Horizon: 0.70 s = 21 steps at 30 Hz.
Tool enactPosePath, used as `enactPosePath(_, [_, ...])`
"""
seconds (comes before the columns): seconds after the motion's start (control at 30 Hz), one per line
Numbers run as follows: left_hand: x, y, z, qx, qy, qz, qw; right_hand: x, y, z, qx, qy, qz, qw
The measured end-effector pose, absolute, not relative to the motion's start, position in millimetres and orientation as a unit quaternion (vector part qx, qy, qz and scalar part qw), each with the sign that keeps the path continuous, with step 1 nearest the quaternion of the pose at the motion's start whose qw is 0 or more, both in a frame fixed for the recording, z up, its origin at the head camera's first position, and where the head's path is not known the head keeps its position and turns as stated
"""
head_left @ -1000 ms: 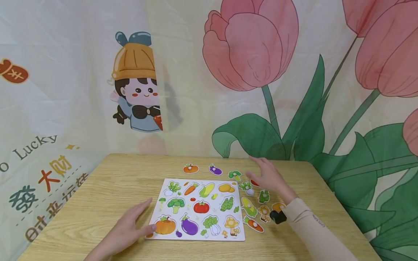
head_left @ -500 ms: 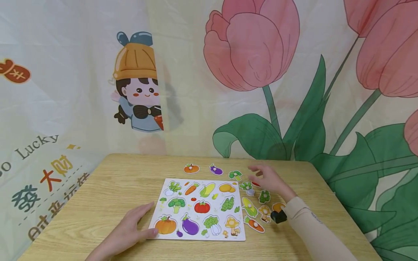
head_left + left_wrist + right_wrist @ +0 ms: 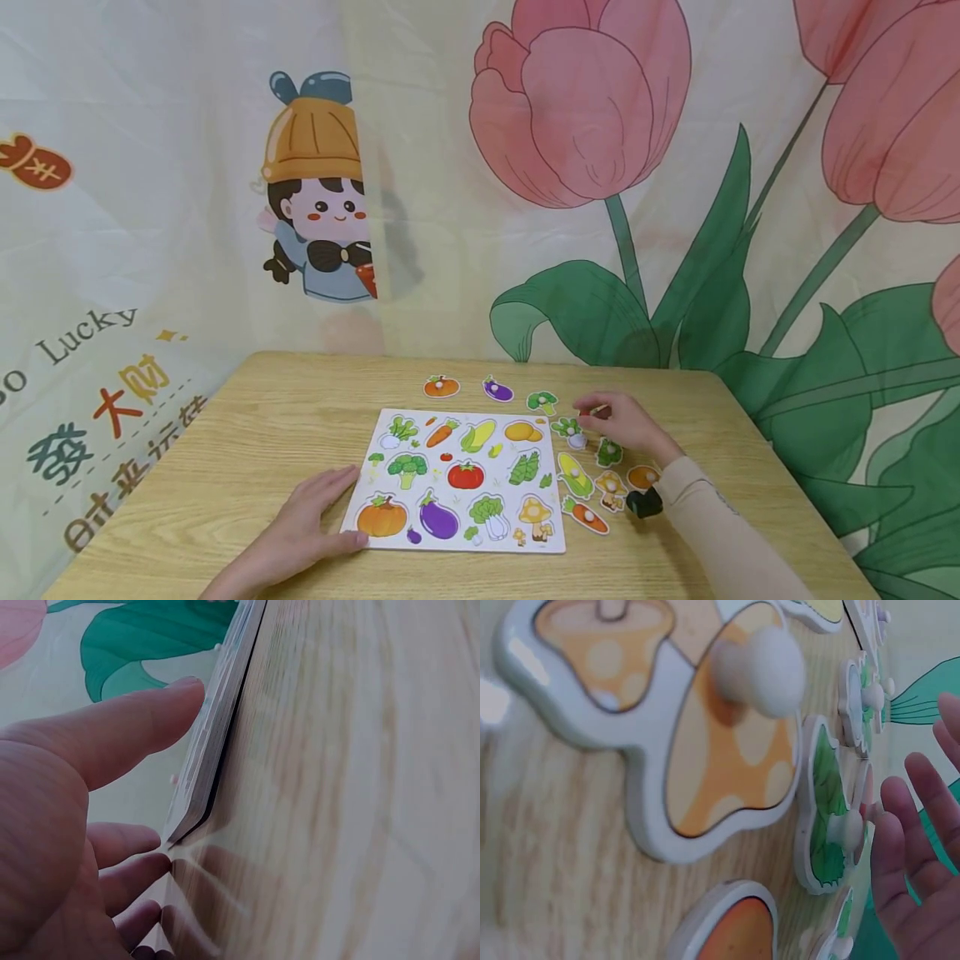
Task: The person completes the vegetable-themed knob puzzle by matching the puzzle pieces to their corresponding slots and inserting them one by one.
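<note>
Behind the table [image 3: 262,442] hangs a big cloth [image 3: 435,192] with pink tulips on it. On the tabletop lies a flat white board [image 3: 461,504]. It has outlined spots with food pictures in them, like a tomato in the middle and a pumpkin near the front left corner. The left hand [image 3: 296,521] is at the board's left side, fingers spread apart, gripping nothing. The right hand [image 3: 618,421] is near the far right corner, thumb and finger bent close together, pinching a red piece [image 3: 583,411]. That piece is just past the turnip piece [image 3: 568,433]. More loose pieces, like the corn piece [image 3: 575,475] and carrot piece [image 3: 587,515], lie beside the board. White knobs [image 3: 776,671] stick out from them.
</note>
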State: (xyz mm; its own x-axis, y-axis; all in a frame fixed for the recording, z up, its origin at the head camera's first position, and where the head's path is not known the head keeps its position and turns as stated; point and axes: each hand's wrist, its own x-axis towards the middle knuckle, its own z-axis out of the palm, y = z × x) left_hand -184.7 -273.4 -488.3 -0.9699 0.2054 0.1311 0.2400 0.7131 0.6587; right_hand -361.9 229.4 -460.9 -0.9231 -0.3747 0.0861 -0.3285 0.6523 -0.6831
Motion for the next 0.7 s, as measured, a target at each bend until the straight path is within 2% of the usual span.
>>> enactPosePath(0.7, [-186.5,-274.7,-495.1,-0.128,-0.936,-0.328,0.025,-361.8,220.4,-470.9,-0.164,0.911,-0.372,0.069])
